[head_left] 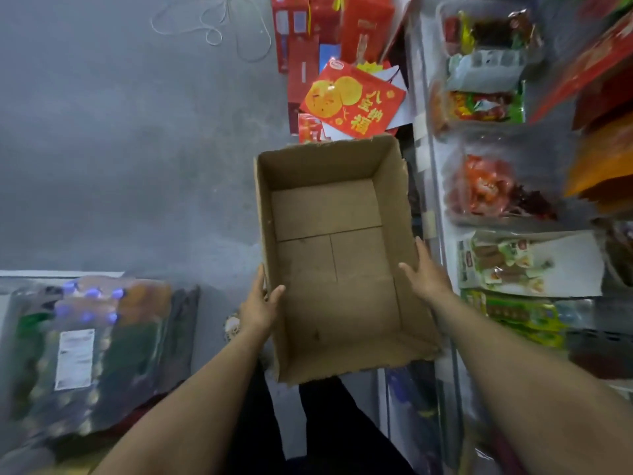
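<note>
An empty brown cardboard box [329, 248] with its top open is held above the grey floor in front of me. My left hand [258, 303] grips the box's left wall, thumb inside over the rim and fingers outside. My right hand [426, 272] grips the right wall the same way, thumb inside the box and fingers down the outer side. The inside of the box shows only its folded bottom flaps.
White shelves [442, 207] on the right carry packets of snacks [486, 190]. Red gift boxes and a red bag [352, 97] stand on the floor beyond the box. A shrink-wrapped pack of bottles [89, 351] lies at the lower left. A white string [219, 25] lies on the grey floor [137, 149].
</note>
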Tool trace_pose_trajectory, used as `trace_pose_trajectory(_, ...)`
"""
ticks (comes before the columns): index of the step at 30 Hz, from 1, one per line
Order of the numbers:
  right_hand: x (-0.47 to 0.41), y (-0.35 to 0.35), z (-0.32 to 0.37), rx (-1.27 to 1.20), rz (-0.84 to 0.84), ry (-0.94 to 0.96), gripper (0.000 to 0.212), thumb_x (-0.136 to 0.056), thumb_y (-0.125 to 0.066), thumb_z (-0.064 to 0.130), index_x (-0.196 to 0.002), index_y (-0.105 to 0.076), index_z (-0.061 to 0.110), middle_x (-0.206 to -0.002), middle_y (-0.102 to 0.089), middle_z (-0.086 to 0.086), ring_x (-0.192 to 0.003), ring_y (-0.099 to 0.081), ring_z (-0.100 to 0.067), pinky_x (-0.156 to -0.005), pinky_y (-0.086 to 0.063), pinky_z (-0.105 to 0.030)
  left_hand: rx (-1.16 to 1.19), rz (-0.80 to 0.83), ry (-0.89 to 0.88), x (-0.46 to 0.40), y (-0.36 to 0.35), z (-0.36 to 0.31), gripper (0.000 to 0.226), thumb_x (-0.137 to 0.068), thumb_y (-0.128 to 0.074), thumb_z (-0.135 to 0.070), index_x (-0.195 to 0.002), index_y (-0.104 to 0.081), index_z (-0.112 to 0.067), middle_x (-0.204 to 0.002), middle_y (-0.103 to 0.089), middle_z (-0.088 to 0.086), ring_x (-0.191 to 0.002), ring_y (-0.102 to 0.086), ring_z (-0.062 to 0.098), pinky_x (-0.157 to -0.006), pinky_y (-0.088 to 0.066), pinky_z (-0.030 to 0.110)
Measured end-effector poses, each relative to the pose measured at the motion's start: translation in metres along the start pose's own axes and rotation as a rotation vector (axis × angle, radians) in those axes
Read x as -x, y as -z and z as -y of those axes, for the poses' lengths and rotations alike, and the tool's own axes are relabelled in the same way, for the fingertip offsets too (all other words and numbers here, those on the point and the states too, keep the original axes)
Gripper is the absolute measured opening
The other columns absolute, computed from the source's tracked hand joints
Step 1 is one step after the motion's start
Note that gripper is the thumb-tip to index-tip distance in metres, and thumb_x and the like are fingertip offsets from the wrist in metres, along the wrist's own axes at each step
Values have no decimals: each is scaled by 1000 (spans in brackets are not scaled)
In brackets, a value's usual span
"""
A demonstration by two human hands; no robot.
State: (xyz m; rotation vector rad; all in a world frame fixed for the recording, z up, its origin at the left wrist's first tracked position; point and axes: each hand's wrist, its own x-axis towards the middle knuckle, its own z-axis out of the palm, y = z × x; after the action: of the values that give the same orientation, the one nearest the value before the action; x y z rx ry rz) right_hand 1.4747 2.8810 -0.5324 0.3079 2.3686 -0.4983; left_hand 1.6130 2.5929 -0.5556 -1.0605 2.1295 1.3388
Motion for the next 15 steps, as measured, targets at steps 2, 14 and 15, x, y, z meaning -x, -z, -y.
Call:
trace_pose_trajectory(2,-2,-5,1,-27,-48,-44,72,-101,-51,34,-158,-8,27,-148,-46,-14,-126,-51,-37,-93,-44,-38,62,9,7,-4,0,1,65,-97,-57,-30,-153,-23,-30,-151,-41,-2,-134,-44,25,-105,-39,36)
trace_pose_trajectory(14,20,-46,83,0,-139,-24,56,-98,-55,36,-148,-32,47,-118,-67,-5,-108,-61,-33,-83,-47,-36,-17,-55,102,-65,108,48,52,-92,-58,-46,-142,-45,-36,-116,-69,9,-106,-63,30,-92,-51,47)
trace_pose_trajectory(15,22,-50,98,-7,-143,-18,56,-98,-55,36,-148,-32,47,-109,-68,-7,-103,-63,-32,-80,-47,-36,-18,-61,95,-72,123,53,52,-92,-57,-48,-142,-45,-37,-116,-69,9,-104,-64,30,-91,-52,47)
